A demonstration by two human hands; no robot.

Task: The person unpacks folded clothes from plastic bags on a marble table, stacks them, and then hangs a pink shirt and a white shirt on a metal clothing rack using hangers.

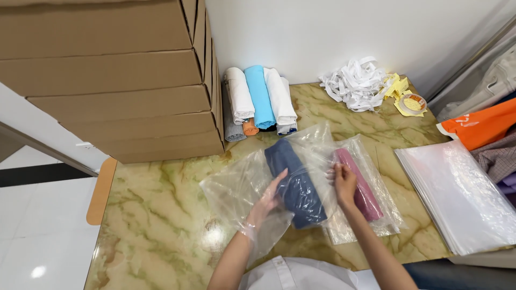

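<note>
A rolled dark blue garment point(295, 180) lies on the marble table point(161, 215), partly inside a clear plastic bag point(242, 193). My left hand point(269, 198), in a thin clear glove, is inside the bag's mouth with its fingers spread against the blue roll. My right hand point(344, 182) pinches the bag's edge on the right side of the roll. Just right of it lies a rolled pink garment point(363, 188), sealed in its own clear bag.
Several rolled garments point(258, 102), white, light blue, grey and orange, lie against the wall. Stacked cardboard boxes point(118, 75) fill the left. A pile of white strips point(355, 83), yellow paper and a tape roll point(413, 102) sit at the back right. A stack of clear bags point(457, 193) lies at right.
</note>
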